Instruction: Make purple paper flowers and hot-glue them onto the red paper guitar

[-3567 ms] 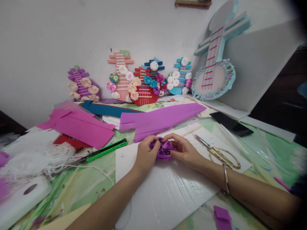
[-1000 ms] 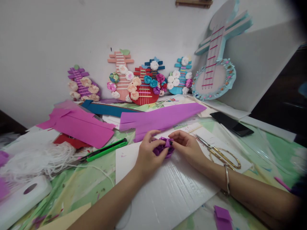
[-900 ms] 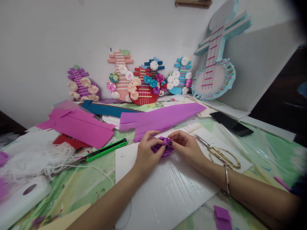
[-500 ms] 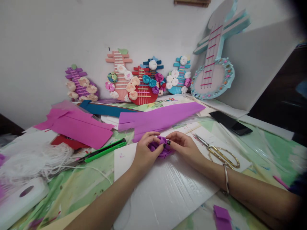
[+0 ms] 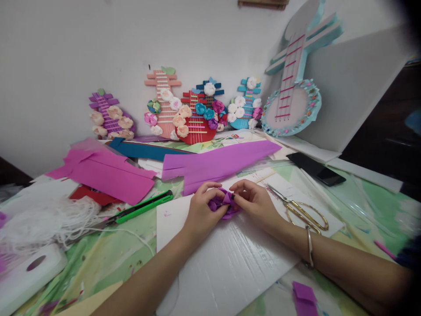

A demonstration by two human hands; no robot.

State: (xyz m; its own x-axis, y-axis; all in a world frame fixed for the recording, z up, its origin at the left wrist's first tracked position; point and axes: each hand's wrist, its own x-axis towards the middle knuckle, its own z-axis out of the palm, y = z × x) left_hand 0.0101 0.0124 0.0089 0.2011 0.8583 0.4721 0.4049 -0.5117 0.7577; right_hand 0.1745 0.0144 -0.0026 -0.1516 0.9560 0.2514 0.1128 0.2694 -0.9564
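A small purple crepe-paper flower is held over a white board. My left hand curls around its left side, thumb and fingers closed on the paper. From the right, my right hand pinches the flower's edge between thumb and fingers. Gold-handled scissors lie to the right of my right hand. Behind both hands stretches a large sheet of purple crepe paper. A green cutter rests left of my left hand.
Decorated instrument shapes, including a red one, lean on the wall. Magenta paper, white string and a white holed object are at left. A black phone lies at right, folded purple paper in front.
My fingers have shifted slightly on the flower. The left thumb has moved a little lower, and a folded purple petal shows between the two hands.
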